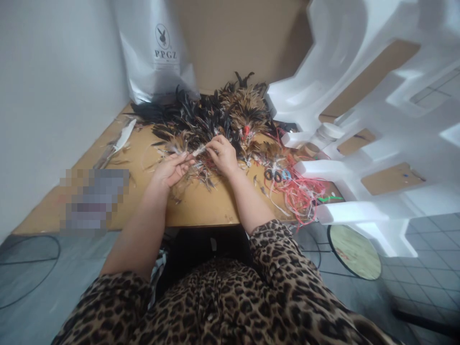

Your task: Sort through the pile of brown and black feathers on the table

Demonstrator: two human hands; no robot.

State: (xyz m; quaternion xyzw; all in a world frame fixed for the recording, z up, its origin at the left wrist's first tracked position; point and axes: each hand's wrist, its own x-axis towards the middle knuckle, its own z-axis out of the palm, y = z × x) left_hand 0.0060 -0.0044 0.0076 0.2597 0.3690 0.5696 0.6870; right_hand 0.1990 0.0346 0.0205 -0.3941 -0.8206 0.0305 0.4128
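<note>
Between my two hands, a small feather [199,151] with a pale fluffy base is stretched over the table. My left hand [174,168] pinches its lower left end between thumb and fingers, palm turned partly up. The fingertips of my right hand [223,154] are closed on its upper right end. Just beyond my hands lies a big heap of black feathers [194,115], joined on the right by a bunch of brown feathers [247,108]. Loose feather bits are scattered on the tabletop below my hands.
On the wooden table [201,206], scissors [273,175] and tangled pink string [302,194] lie at the right. White foam pieces [345,172] rise beyond them. A silver bag [158,57] stands at the back left, near a white feather [125,135]. A blurred-out object [95,199] lies front left.
</note>
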